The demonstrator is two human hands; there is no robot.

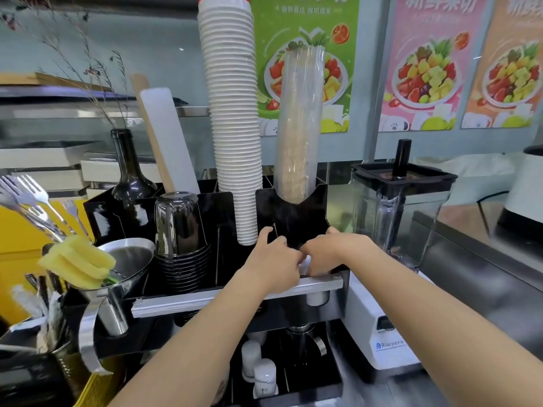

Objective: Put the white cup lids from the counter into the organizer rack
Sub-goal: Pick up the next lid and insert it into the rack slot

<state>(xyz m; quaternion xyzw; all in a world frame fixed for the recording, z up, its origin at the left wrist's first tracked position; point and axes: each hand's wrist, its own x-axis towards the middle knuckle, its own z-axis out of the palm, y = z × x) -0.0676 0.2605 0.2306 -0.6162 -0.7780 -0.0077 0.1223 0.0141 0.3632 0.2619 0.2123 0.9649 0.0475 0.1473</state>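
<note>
- While both hands meet at the front of the rack, the step looks like seating lids in its lower front compartment; it would go best if the stack is kept level and squared between the black walls, then released only once it rests on the floor of the slot.
- The left hand is curled, thumb up against the rack's front panel, fingers bent narrow toward the right hand.
- The right hand is likewise curled, fingers tucked down and inward; its far edge touches the rack's right corner.
- Between the two hands a small patch of white shows, probably the lids; both hands seem to pinch it, but how many lids there are, or which hand bears them, I cannot tell.
- Just behind, the paper cups and clear cups stand tall in the rack, so a rough push might rock them.
- The blender stands just right of the rack.
</note>
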